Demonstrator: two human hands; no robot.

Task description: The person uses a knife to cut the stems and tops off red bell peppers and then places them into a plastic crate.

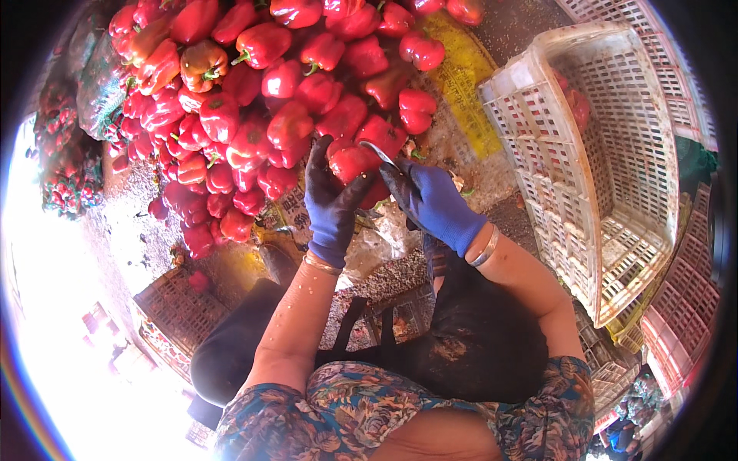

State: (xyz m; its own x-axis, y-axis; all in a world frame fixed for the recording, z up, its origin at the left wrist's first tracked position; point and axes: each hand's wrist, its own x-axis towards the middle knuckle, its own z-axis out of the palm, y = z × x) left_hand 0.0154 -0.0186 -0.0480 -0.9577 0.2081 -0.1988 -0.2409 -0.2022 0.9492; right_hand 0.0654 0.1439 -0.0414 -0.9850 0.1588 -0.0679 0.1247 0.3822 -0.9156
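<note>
In the middle of the head view, my left hand (334,199), in a blue glove with a dark palm, grips a red bell pepper (349,163) from its left and near side. My right hand (432,199), gloved the same way, holds a small knife (379,154) with a curved metal blade. The blade lies at the pepper's right edge; whether it cuts in, I cannot tell. A large heap of red bell peppers (248,104) spreads just beyond both hands and to the left. Some peppers still carry green stems.
A white plastic crate (553,173) leans on its side at the right, with a few peppers inside. More crates (680,328) stack behind it. Green net sacks (98,86) of peppers stand at far left. A brown crate (179,311) lies at lower left. Yellow printed sacking (464,86) covers the ground.
</note>
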